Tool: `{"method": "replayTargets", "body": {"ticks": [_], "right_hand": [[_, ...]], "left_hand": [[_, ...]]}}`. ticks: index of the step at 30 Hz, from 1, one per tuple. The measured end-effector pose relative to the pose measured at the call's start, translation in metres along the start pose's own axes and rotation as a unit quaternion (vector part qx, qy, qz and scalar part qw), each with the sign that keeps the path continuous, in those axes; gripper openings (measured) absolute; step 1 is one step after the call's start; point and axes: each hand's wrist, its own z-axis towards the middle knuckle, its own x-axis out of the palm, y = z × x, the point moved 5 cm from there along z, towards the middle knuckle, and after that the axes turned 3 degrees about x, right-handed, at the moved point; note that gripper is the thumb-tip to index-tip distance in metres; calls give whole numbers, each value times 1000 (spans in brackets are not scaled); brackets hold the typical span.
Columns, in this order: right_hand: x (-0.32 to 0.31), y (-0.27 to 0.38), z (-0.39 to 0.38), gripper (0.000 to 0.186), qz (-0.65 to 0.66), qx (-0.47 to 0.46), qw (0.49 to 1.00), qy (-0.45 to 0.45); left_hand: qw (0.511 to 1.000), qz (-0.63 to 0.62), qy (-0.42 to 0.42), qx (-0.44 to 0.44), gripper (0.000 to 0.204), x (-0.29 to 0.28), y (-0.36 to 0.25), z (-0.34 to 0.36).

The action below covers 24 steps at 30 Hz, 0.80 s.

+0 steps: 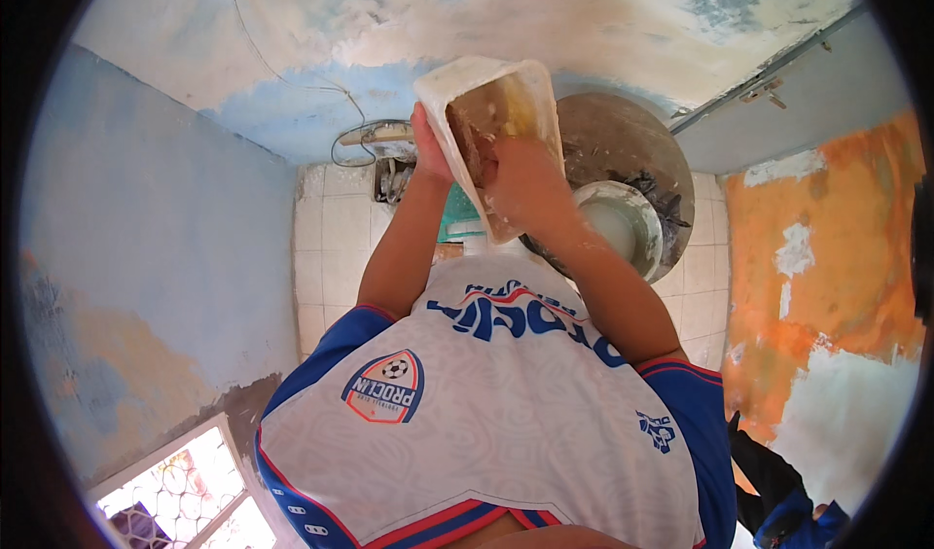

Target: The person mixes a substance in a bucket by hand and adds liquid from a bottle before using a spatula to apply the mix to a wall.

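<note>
A whitish rectangular plastic tub [477, 70] is held up, tilted, in front of me, its open side facing me. My left hand [433, 145] is closed on the tub's left side. Inside the tub, my right hand [525, 184] has its fingers curled near the lower wall. What those fingers hold, if anything, is hidden. Brown residue coats part of the inside, and a yellow patch [520, 116] shows beyond my right hand.
To the right, a bucket of whitish liquid [613, 228] and crumpled black plastic [666, 204] rest on a round brown surface [623, 126]. A green object [457, 213] and a box of tools [389, 179] lie left of centre. Patchy painted walls surround a tiled floor [336, 220].
</note>
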Motion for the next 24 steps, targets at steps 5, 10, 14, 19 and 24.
{"method": "replayTargets", "body": {"ticks": [5,10,14,19,24], "right_hand": [[-11,6,-10,19,8,-22,999,-42],[-7,-5,-6,17,-44,-44,994,-94],[-4,-2,-10,17,-4,-31,998,-56],[0,-6,-7,17,-20,-39,997,-65],[-7,2,-14,17,21,-46,996,-72]], "left_hand": [[969,-155,187,-35,89,-8,-3,-2],[998,54,-30,19,87,-14,-6,1],[991,-84,101,0,87,-14,-4,-4],[997,51,-17,48,87,-15,-11,-6],[998,-21,22,46,91,-22,-10,-8]]}}
